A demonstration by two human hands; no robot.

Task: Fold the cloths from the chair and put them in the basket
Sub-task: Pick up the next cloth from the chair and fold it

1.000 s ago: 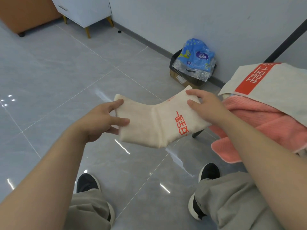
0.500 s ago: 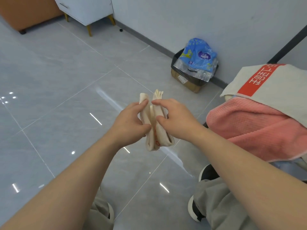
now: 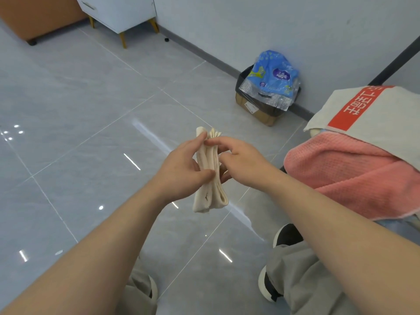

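Observation:
A cream cloth (image 3: 210, 192), folded into a narrow upright bundle, hangs in the air above the floor in the middle of the view. My left hand (image 3: 181, 169) grips it from the left, thumb across its front. From the right, my right hand (image 3: 241, 160) pinches its upper part, forefinger lying over the top. At the right edge a pink towel (image 3: 354, 173) lies heaped, and a grey cloth with a red printed stripe (image 3: 381, 114) lies over it. The chair under them is hidden. No basket shows.
A cardboard box lined with a black bag (image 3: 261, 110) stands against the wall, a blue plastic pack (image 3: 273, 73) on top. A white cabinet on gold legs (image 3: 120, 12) stands at the back left. Grey glossy tiles (image 3: 91, 133) spread out in front; my shoes and trouser legs are below.
The cloth was spread flat between my hands a second ago. My hands came together and folded it in half into a narrow bundle, and they hold it a little tighter now.

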